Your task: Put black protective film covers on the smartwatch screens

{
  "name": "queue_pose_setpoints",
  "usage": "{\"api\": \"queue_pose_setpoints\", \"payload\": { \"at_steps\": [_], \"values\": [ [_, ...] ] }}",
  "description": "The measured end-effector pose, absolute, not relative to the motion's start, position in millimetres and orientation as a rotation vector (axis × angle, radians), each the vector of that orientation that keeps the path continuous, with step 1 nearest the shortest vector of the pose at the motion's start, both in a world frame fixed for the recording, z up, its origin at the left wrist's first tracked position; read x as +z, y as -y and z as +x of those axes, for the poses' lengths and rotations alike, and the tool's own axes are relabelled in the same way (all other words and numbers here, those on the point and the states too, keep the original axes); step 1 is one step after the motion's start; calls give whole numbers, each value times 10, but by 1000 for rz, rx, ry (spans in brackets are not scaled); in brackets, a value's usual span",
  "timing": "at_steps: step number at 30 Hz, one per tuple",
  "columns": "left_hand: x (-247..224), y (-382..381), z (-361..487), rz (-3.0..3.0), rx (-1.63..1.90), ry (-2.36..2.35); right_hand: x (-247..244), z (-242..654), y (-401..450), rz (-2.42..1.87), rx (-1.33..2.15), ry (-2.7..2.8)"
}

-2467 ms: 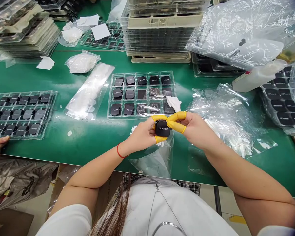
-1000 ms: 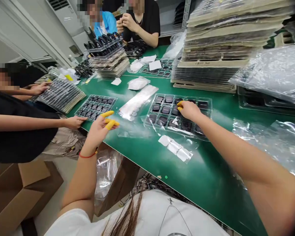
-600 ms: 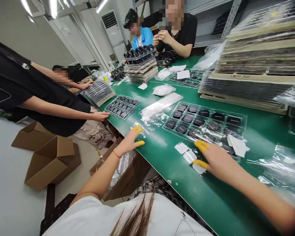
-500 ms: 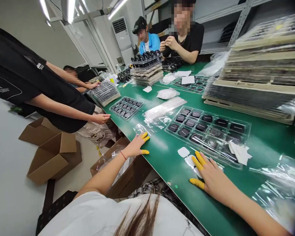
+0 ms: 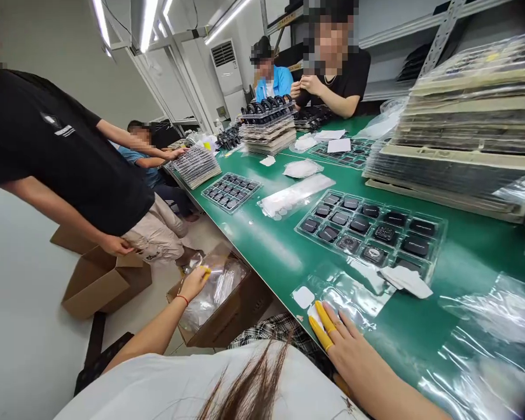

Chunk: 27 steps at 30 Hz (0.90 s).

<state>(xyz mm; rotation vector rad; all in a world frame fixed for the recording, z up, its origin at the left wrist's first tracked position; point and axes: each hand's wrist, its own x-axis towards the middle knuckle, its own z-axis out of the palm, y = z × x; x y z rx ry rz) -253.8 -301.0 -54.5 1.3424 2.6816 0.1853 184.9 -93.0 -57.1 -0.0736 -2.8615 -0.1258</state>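
Note:
My left hand [image 5: 195,283], with yellow finger cots, is closed over an open cardboard box beside the table. Crumpled clear plastic film [image 5: 194,259] shows at its fingers. My right hand [image 5: 339,329], also in yellow finger cots, lies flat with fingers stretched at the table's near edge. Its fingertips touch a white rounded sticker, partly hidden; another white sticker [image 5: 304,297] lies just beyond on a clear sheet [image 5: 350,291]. Ahead is a clear compartment tray [image 5: 440,239] of black square watch-like pieces, some showing round marks. Folded white paper [image 5: 406,281] overlaps its near corner.
The cardboard box [image 5: 227,326] holds more clear plastic. A second tray [image 5: 207,195] lies farther left on the green table [image 5: 262,248]. Tall tray stacks [image 5: 464,151] stand at right. A person in black [image 5: 65,140] stands at left, near another carton [image 5: 91,286]; others sit behind.
My left hand has moved left off the table, over the box, and closed; the film near it has left the table. My right hand has slid the sheet and stickers toward the near edge.

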Motion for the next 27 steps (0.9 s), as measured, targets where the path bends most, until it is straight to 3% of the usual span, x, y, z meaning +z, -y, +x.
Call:
{"api": "queue_pose_setpoints", "payload": {
  "at_steps": [7, 14, 17, 20, 23, 27],
  "values": [
    [-639, 3112, -2396, 1309, -52, -2419, -468, 1734, 1108, -100, -46, 2832],
    [-213, 2123, -2039, 1887, 381, -2170, -340, 1669, 1194, -370, 78, 2971],
    [-211, 1751, -1594, 2133, 486, -1852, -319, 1729, 1266, -487, 134, 3007],
    [-260, 1444, -1164, 2522, 691, -1322, -119, 1849, 1225, -517, 443, 2979],
    [-241, 1145, -861, 2589, 860, -987, 300, 2010, 1004, -805, 706, 2757],
    [-58, 723, -586, 2427, 1137, -955, 879, 2170, 615, -1225, 1161, 1803]
  ]
}}
